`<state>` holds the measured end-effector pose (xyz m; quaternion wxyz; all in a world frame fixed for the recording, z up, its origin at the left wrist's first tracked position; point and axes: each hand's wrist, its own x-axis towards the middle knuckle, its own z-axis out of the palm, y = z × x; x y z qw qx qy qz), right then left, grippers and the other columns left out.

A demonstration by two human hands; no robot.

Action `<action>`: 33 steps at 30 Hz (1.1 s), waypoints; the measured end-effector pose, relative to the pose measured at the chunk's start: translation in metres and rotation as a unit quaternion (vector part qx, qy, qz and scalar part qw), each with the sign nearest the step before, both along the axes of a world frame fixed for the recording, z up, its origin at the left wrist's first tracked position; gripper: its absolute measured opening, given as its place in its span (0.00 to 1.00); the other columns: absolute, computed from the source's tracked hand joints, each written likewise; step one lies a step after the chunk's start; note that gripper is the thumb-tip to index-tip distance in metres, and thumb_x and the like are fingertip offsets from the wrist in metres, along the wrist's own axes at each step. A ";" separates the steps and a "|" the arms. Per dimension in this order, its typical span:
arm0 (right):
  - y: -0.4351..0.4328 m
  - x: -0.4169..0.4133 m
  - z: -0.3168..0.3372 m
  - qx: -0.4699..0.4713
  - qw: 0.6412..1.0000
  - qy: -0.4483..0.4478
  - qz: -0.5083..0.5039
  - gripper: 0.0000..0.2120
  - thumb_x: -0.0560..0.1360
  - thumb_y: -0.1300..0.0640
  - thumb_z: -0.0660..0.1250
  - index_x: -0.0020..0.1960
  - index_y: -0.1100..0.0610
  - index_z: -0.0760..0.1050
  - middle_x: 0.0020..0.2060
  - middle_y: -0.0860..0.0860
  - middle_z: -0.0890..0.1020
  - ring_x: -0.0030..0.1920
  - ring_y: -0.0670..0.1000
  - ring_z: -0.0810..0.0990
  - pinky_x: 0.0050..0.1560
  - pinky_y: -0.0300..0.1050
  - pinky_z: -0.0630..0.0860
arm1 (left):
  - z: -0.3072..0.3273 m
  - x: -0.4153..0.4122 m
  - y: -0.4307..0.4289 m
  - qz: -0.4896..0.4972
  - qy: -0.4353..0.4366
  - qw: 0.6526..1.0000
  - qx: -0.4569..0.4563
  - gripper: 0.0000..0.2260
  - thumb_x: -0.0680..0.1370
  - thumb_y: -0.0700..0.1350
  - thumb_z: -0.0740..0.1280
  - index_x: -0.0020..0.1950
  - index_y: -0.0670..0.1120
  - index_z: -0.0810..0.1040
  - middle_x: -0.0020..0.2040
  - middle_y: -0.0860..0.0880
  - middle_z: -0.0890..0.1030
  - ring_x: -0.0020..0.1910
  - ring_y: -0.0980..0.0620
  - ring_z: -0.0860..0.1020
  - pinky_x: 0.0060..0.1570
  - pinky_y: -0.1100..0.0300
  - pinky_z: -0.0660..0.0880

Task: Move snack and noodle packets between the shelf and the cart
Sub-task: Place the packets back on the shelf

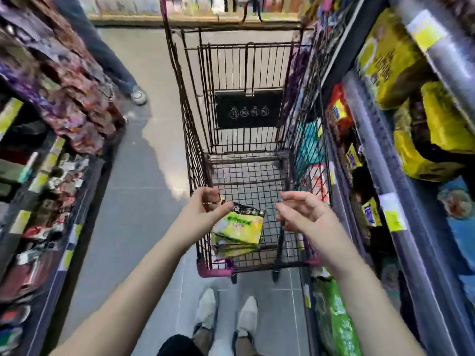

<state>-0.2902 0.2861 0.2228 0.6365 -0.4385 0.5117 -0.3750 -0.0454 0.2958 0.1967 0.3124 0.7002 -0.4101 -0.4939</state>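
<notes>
Noodle packets (239,232) pinched by left hand (208,205) above cart (191,140) in aisle (133,201); right hand (299,213) loose

Cart (195,140): dark, matt wire metal, with magenta plastic corner bumpers (214,269). Noodle packets (239,231): glossy, crinkled printed film. Floor (133,227): smooth grey tile with a low sheen. Shelf edge strip (372,140): clear, shiny plastic. Yellow bags (385,60): glossy film. Shoes (205,312): pale matt cloth.

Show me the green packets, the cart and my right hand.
green packets (239,228): head view, front face of the top packet.
cart (246,176): head view, bare wire floor of the basket.
right hand (302,213): head view, middle of the hand.
</notes>
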 end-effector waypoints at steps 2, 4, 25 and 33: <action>-0.012 0.000 -0.020 0.013 1.000 0.001 -0.004 0.12 0.72 0.52 0.76 0.55 0.46 0.84 0.49 0.50 0.88 0.49 0.47 0.87 0.46 0.37 0.81 | -0.033 -0.003 -0.018 -0.008 -0.045 0.998 0.039 0.23 0.79 0.48 0.74 0.69 0.42 0.70 0.59 0.44 0.77 0.48 0.57 0.76 0.42 0.77 0.72; -0.020 -0.002 -0.037 0.018 1.000 0.009 0.001 0.12 0.73 0.50 0.76 0.55 0.44 0.84 0.51 0.50 0.88 0.51 0.48 0.87 0.47 0.39 0.81 | -0.066 -0.007 -0.034 -0.025 -0.100 0.991 0.087 0.28 0.78 0.51 0.74 0.72 0.41 0.68 0.64 0.44 0.77 0.59 0.49 0.78 0.59 0.63 0.76; -0.026 -0.041 -0.088 0.101 0.992 0.018 -0.072 0.20 0.70 0.51 0.74 0.61 0.54 0.80 0.52 0.53 0.88 0.50 0.49 0.87 0.51 0.43 0.85 | -0.192 -0.019 -0.060 -0.031 -0.118 0.938 0.326 0.38 0.64 0.50 0.84 0.67 0.39 0.73 0.61 0.46 0.79 0.64 0.40 0.78 0.67 0.48 0.75; -0.045 -0.037 -0.103 0.118 0.991 0.019 -0.064 0.18 0.74 0.53 0.74 0.62 0.54 0.80 0.52 0.54 0.88 0.50 0.49 0.87 0.45 0.40 0.83 | -0.169 -0.011 -0.057 -0.036 -0.060 0.965 0.252 0.40 0.67 0.50 0.83 0.71 0.43 0.66 0.60 0.44 0.79 0.49 0.45 0.84 0.53 0.47 0.82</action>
